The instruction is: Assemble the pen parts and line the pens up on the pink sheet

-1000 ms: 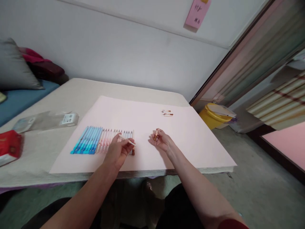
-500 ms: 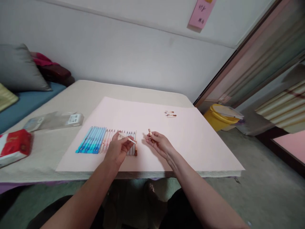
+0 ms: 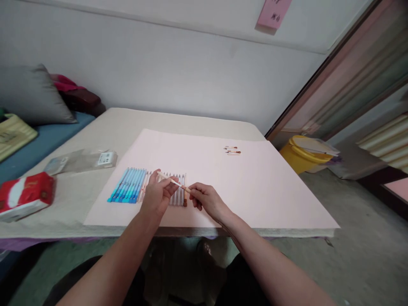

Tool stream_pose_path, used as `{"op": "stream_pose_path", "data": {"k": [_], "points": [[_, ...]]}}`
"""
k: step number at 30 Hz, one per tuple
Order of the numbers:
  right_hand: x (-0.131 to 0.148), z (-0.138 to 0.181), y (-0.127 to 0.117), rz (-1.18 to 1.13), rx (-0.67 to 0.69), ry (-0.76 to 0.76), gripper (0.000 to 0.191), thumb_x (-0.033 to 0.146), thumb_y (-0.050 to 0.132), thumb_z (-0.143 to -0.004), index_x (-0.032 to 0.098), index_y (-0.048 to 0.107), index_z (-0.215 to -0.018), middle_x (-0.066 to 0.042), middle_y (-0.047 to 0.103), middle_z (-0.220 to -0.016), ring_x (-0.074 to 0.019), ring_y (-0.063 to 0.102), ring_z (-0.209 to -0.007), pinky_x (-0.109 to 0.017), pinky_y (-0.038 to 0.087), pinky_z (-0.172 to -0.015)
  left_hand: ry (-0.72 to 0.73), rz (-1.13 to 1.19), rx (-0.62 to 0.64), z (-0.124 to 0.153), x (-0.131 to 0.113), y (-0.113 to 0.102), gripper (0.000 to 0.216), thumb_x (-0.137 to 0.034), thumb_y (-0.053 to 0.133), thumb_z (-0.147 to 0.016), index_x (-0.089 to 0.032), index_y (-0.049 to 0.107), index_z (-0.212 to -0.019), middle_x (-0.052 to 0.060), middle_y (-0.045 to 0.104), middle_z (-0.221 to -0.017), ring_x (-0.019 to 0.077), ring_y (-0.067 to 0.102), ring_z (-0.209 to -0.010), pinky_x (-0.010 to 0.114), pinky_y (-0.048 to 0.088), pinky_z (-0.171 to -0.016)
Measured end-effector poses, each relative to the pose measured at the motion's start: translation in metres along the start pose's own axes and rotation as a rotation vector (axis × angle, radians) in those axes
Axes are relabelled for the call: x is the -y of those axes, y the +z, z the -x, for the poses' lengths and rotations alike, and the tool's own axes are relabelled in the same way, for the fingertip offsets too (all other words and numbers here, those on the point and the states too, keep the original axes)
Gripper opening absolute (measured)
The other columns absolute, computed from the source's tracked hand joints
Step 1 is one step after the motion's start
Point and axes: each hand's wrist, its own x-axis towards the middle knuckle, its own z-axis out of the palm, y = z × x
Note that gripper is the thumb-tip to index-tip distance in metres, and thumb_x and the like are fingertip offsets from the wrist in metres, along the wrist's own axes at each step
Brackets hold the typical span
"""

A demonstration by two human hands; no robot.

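We see the left hand (image 3: 159, 193) just left of the frame's lower centre, thumb and fingers gripping a slim white barrel (image 3: 164, 176) that slants down towards the right. The right hand (image 3: 205, 199), to the right of centre, pinches a small tan piece (image 3: 187, 190) at its fingertips, its other fingers curled in. What has just changed is the gap: half a second ago we saw the two hands apart, each with its own part, and now the right one has come leftward so that the tan piece lines up with the barrel's lower end. They look to be touching, though at this size we cannot tell whether one sits inside the other. We judge that the work has gone from holding two parts separately to bringing them together. Behind and below the left hand lies a row of pens, with blue pens (image 3: 129, 185) at left of centre and pale pens (image 3: 179, 196) towards the middle, partly hidden by that hand. A few loose pen parts (image 3: 233, 151) lie right of centre, further up the pink sheet (image 3: 255, 191). Beyond it, at the left of the frame, we see a clear bag (image 3: 81, 162) and a red packet (image 3: 30, 193).
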Motion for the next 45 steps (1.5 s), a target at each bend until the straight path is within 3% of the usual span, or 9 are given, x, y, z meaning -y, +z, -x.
{"op": "stream_pose_path", "data": {"k": [6,15,22,26,29,33,40,45], "points": [[-0.002,-0.001,0.005,-0.003,-0.068,0.031,0.015,0.027,0.050,-0.080,0.016,0.058,-0.072,0.004,0.051,-0.051,-0.0070,0.041,-0.041,-0.019,0.028,-0.038,0.125,-0.104,0.024,0.012,0.004,0.010,0.060,-0.009,0.061,-0.071,-0.027,0.036,-0.122,0.001,0.062,-0.075,0.0155,0.065,-0.072,0.030,0.052,-0.067],[0.004,0.000,0.017,-0.078,-0.175,0.069,0.013,0.023,0.050,-0.077,0.016,0.056,-0.068,0.005,0.049,-0.047,-0.0065,0.041,-0.040,-0.019,0.026,-0.038,0.139,-0.200,0.049,0.021,0.012,0.013,0.061,-0.014,0.061,-0.071,-0.026,0.036,-0.125,0.003,0.064,-0.079,0.0150,0.063,-0.076,0.030,0.050,-0.072],[0.002,-0.002,0.011,-0.151,-0.148,0.100,0.012,0.026,0.054,-0.074,0.016,0.056,-0.069,0.003,0.052,-0.051,-0.0057,0.039,-0.040,-0.019,0.023,-0.037,0.152,-0.234,0.076,0.022,0.011,0.016,0.056,-0.022,0.063,-0.073,-0.026,0.038,-0.123,0.001,0.063,-0.078,0.0139,0.062,-0.075,0.032,0.049,-0.074],[0.002,-0.002,0.014,-0.126,-0.153,0.090,0.013,0.025,0.053,-0.074,0.015,0.055,-0.066,0.004,0.049,-0.046,-0.0056,0.038,-0.039,-0.019,0.021,-0.037,0.239,-0.283,-0.034,0.019,0.009,0.014,0.042,-0.029,0.064,-0.073,-0.024,0.047,-0.111,-0.002,0.059,-0.072,0.0105,0.058,-0.066,0.026,0.048,-0.067],[0.002,-0.001,0.016,-0.193,-0.145,0.099,0.012,0.026,0.056,-0.073,0.015,0.056,-0.068,0.003,0.051,-0.051,-0.0051,0.038,-0.039,-0.019,0.020,-0.037,0.256,-0.268,-0.075,0.016,0.007,0.011,0.041,-0.025,0.066,-0.071,-0.021,0.048,-0.108,-0.003,0.058,-0.068,0.0092,0.057,-0.063,0.023,0.046,-0.065],[0.002,-0.001,0.016,-0.390,-0.091,0.198,0.016,0.028,0.061,-0.070,0.013,0.056,-0.073,0.000,0.057,-0.063,-0.0031,0.039,-0.042,-0.017,0.017,-0.037,0.211,-0.195,-0.042,0.016,0.004,0.012,0.050,-0.018,0.064,-0.070,-0.020,0.044,-0.116,0.002,0.063,-0.074,0.0143,0.062,-0.075,0.030,0.048,-0.073],[0.002,-0.002,0.017,-0.369,-0.129,0.147,0.022,0.029,0.060,-0.070,0.017,0.058,-0.089,0.003,0.055,-0.059,-0.0043,0.039,-0.041,-0.016,0.017,-0.037,0.110,-0.170,0.033,0.014,0.002,0.011,0.024,-0.023,0.064,-0.071,-0.015,0.057,-0.093,0.008,0.065,-0.090,0.0131,0.060,-0.081,0.024,0.046,-0.070],[0.001,-0.002,0.021,-0.335,-0.108,0.133,0.024,0.030,0.060,-0.071,0.017,0.059,-0.091,0.002,0.055,-0.062,-0.0046,0.039,-0.042,-0.016,0.018,-0.038,0.138,-0.192,-0.023,0.010,0.003,0.007,0.018,-0.027,0.068,-0.069,-0.014,0.059,-0.078,0.004,0.064,-0.079,0.0100,0.057,-0.073,0.021,0.043,-0.065]]}}
